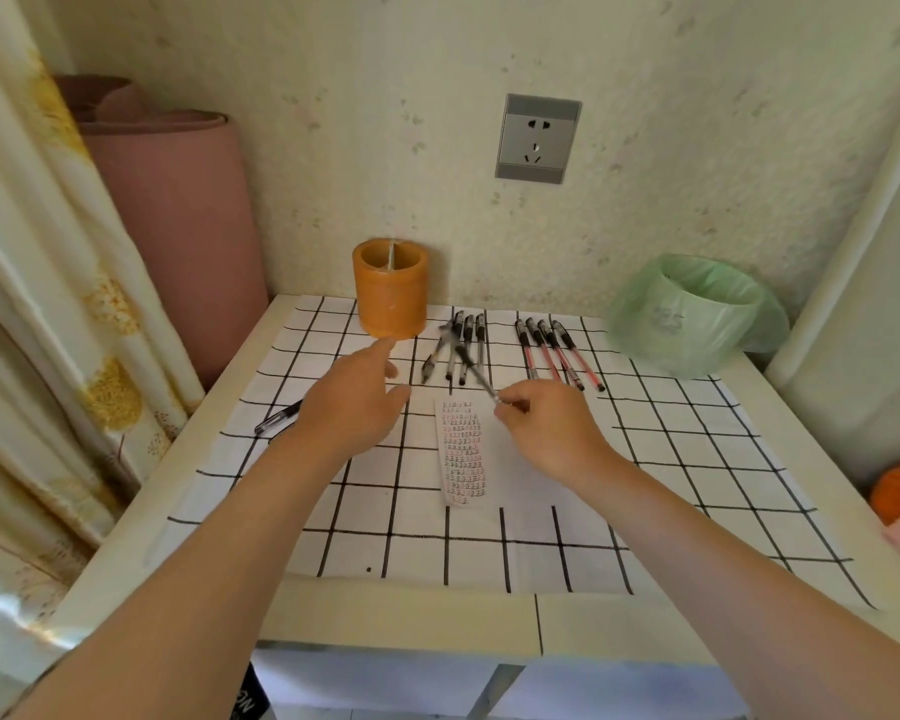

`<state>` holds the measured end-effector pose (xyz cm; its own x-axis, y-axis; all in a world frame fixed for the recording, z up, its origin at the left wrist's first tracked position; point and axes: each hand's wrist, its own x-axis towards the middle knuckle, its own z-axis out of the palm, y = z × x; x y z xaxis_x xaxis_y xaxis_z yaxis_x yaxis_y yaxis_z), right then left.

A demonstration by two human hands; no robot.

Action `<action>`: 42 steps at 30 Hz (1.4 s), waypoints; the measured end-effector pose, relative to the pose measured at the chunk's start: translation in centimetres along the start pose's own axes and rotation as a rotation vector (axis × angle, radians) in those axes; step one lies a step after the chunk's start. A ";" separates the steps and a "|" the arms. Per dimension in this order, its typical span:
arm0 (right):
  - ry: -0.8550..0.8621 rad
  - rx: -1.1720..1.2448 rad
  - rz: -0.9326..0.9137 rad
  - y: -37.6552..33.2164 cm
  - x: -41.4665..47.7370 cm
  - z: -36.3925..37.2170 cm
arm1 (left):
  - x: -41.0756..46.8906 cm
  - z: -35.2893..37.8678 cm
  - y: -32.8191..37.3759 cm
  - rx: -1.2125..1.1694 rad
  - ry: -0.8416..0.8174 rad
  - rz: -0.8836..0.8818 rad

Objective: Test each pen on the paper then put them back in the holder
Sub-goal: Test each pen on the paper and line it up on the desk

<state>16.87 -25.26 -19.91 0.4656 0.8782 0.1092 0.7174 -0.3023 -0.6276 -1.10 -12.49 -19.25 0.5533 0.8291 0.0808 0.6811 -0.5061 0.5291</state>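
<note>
An orange cylindrical pen holder [390,288] stands at the back of the table, with nothing sticking out of it. Several black pens [455,345] lie in a row beside it, and several red pens [557,353] lie further right. My right hand [546,428] pinches one black pen [475,374] by its tip end, above the top of the written-on paper strip [462,452]. My left hand [357,397] hovers with fingers stretched out toward the holder. Another black pen [276,422] lies on the cloth, partly hidden under my left hand.
A white cloth with a black grid [671,459] covers the table. A bin lined with a green bag [697,314] stands at the back right. A pink roll [178,226] and a curtain stand at the left. A wall socket [537,138] sits above.
</note>
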 end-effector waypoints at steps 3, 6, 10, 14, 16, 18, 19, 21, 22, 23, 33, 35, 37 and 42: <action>0.131 -0.054 0.121 0.0 2.1 -0.2 | 0.1 -0.2 -1.6 0.290 0.008 -0.024; 0.182 -0.098 0.186 -0.2 3.8 -0.2 | -0.1 -0.1 -3.0 0.460 -0.044 -0.038; 0.153 -0.192 0.290 -0.3 5.5 1.0 | -0.5 -0.3 -4.4 0.465 -0.117 -0.037; 0.120 -0.205 0.255 -0.4 6.3 2.2 | -0.8 -0.5 -5.1 0.398 -0.151 0.043; 0.099 -0.207 0.220 -0.4 6.6 2.7 | -1.0 -0.6 -5.3 0.350 -0.162 0.075; 0.078 -0.200 0.213 -0.3 7.1 3.2 | -1.0 -0.7 -5.4 0.320 -0.167 0.103; 0.071 -0.206 0.212 -0.3 7.3 3.4 | -1.0 -0.8 -5.5 0.310 -0.170 0.111; 0.070 -0.202 0.225 -0.5 7.5 3.6 | -0.9 -1.1 -5.7 0.296 -0.165 0.118; 0.071 -0.205 0.226 -0.8 7.4 3.6 | -0.9 -1.3 -5.8 0.293 -0.154 0.116; 0.071 -0.230 0.204 -1.1 7.4 3.6 | -1.0 -1.5 -5.9 0.297 -0.138 0.108; -0.190 -0.346 -0.455 -7.1 4.4 7.5 | -2.6 -3.3 -7.3 0.345 -0.086 -0.032; -0.245 -0.292 -0.536 -7.5 4.0 8.7 | -3.0 -3.3 -7.4 0.308 -0.083 -0.038; -0.289 -0.287 -0.611 -7.8 3.5 9.6 | -3.3 -3.4 -7.7 0.291 -0.072 -0.051; -0.224 -0.412 -0.701 -7.5 2.6 10.5 | -3.6 -3.7 -8.3 0.303 -0.080 -0.100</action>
<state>7.27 -16.80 -23.05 -0.2404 0.9527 0.1859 0.9540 0.2672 -0.1357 -10.51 -10.43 -20.83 0.5040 0.8631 -0.0318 0.8392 -0.4807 0.2543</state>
